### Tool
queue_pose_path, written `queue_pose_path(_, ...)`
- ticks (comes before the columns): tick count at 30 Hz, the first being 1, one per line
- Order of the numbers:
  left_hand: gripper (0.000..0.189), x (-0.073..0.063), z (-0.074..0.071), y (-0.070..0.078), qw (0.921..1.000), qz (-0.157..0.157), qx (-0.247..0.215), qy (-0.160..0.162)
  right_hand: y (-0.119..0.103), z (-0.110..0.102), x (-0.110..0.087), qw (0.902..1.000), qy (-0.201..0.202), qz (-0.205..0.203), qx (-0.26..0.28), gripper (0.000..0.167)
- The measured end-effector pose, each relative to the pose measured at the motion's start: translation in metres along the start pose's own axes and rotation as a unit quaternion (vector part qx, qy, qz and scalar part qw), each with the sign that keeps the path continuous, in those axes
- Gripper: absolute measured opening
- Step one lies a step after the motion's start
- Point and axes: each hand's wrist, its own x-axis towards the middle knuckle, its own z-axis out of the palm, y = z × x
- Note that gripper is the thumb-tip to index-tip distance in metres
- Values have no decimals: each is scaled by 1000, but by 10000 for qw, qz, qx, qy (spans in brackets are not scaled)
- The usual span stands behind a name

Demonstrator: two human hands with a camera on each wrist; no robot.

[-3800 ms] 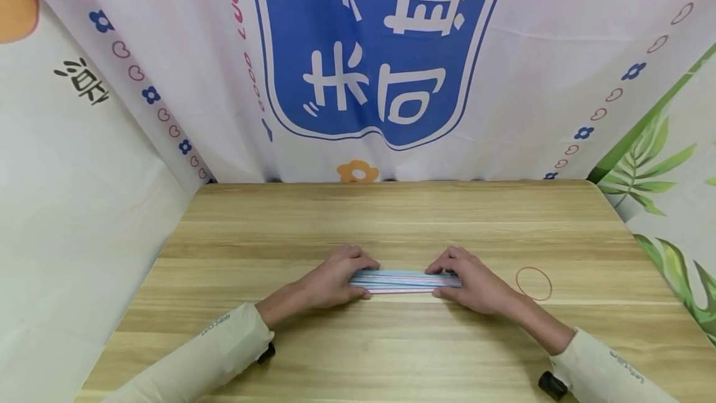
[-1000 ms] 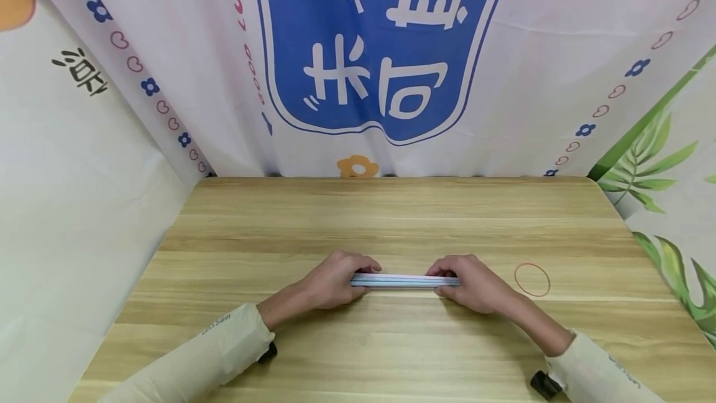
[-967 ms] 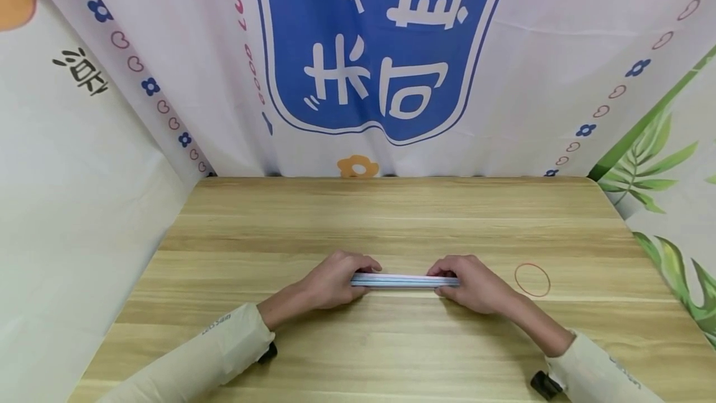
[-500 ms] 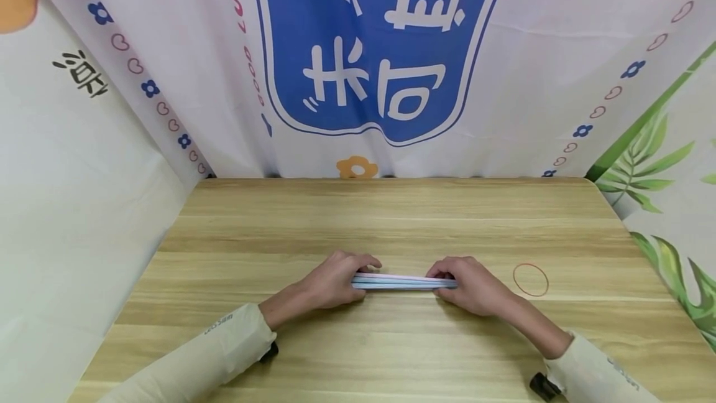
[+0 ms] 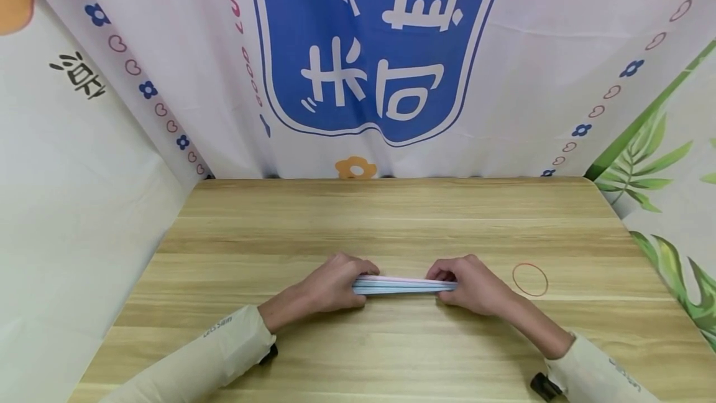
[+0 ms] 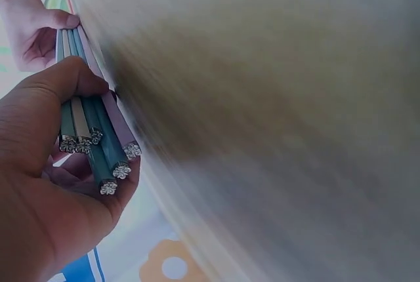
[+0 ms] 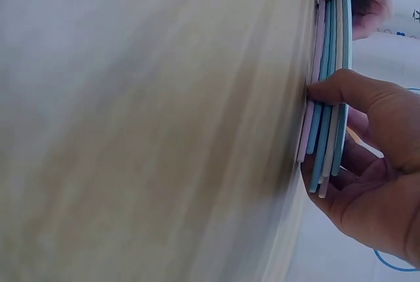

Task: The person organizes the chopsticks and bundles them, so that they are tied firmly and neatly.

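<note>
A bundle of several pastel chopsticks (image 5: 399, 285), blue, pink and whitish, lies crosswise between my hands, low over the table. My left hand (image 5: 335, 283) grips the thicker end, thumb on the near side and fingers on the far side. In the left wrist view, silver flower-patterned butts (image 6: 108, 187) stick out past that hand at uneven lengths. My right hand (image 5: 472, 285) holds the other end the same way. The right wrist view shows slim plain tips (image 7: 319, 167) jutting unevenly between thumb and curled fingers. The bundle looks wider on the left than on the right.
A thin red loop, like a rubber band (image 5: 530, 280), lies on the wooden table (image 5: 391, 347) beyond my right wrist. A white curtain (image 5: 531, 92) with a blue printed panel hangs behind the table's far edge.
The chopsticks, loosely spread several seconds ago, were pressed into a narrow, even bundle a second ago. Now their left end has fanned out slightly toward me. Both hands stay in nearly the same place.
</note>
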Motion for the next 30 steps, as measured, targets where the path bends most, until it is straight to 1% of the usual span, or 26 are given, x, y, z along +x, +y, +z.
queue_pose_path(4,40,-1,0,1,9999,-40,52,88,-1,1,0,9997,-146,-42,-179,26)
queue_pose_path(8,36,-1,0,2,9992,-114,207,337,-3,0,-1,9992,-171,-152,-322,25)
queue_pose_path(11,35,-2,-2,3,9982,-95,328,500,-4,-2,-1,9991,-218,-202,-287,25)
queue_pose_path(13,35,-2,-4,3,9979,-71,362,539,-5,-3,-1,9992,-260,-189,-233,26)
queue_pose_path(17,31,-1,-9,5,9986,-95,234,475,-6,-4,0,9995,-266,-97,-169,32)
queue_pose_path(20,28,0,-14,6,9990,-104,83,421,-7,-5,0,9996,-216,-49,-160,33)
queue_pose_path(23,25,-1,-18,6,9991,-30,2,423,-8,-6,0,9996,-151,-81,-216,28)
queue_pose_path(26,24,-1,-21,6,9987,113,-62,503,-9,-8,0,9995,-35,-117,-283,23)
queue_pose_path(28,22,-1,-22,7,9983,113,-112,559,-11,-10,-1,9995,67,-142,-283,21)
queue_pose_path(30,22,0,-23,7,9981,36,-185,581,-12,-12,-2,9994,171,-154,-256,19)
